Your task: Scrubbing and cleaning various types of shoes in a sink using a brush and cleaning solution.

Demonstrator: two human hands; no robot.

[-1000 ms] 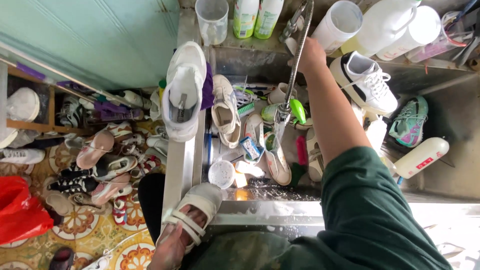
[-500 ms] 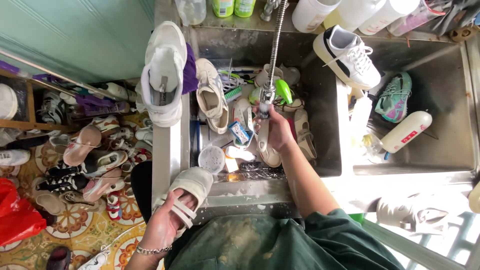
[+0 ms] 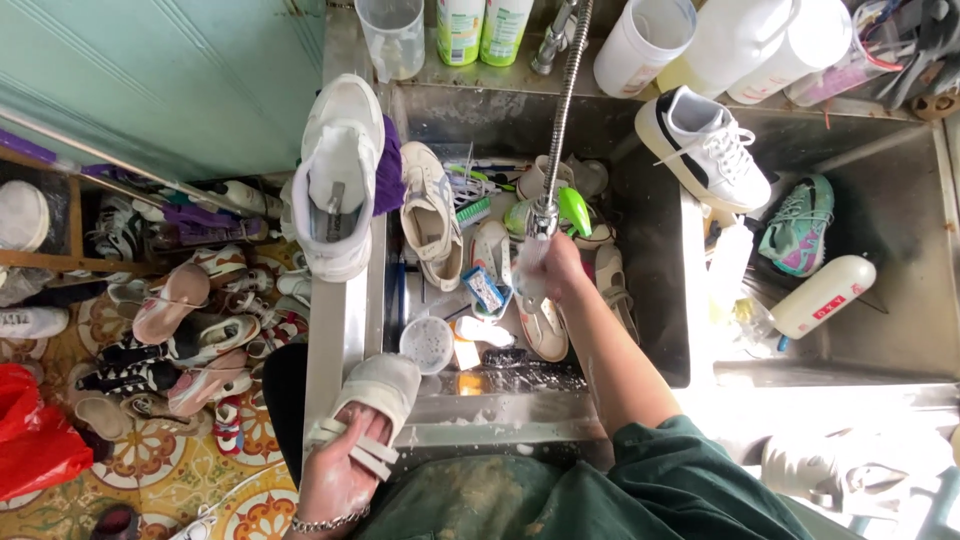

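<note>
My left hand (image 3: 335,480) grips a white strapped shoe (image 3: 380,395), sole side down, on the front left rim of the steel sink (image 3: 655,290). My right hand (image 3: 562,268) reaches into the left basin, directly under the outlet of the hose faucet (image 3: 545,215), where water blurs over its curled fingers. I cannot make out whether it holds anything. Around it in the basin lie a beige sneaker (image 3: 432,215), insoles, a blue sponge (image 3: 487,290), a green brush (image 3: 575,210) and a clear cup (image 3: 427,343).
A white sneaker (image 3: 335,170) rests on the sink's left rim, another (image 3: 705,145) on the divider. The right basin holds a teal sneaker (image 3: 797,225) and a white bottle (image 3: 825,295). Bottles (image 3: 480,30) line the back ledge. Several shoes (image 3: 180,320) and a red bag (image 3: 35,435) cover the tiled floor.
My right hand came down from the tap at the back of the sink to just under the faucet outlet. My left hand kept the strapped shoe at the rim.
</note>
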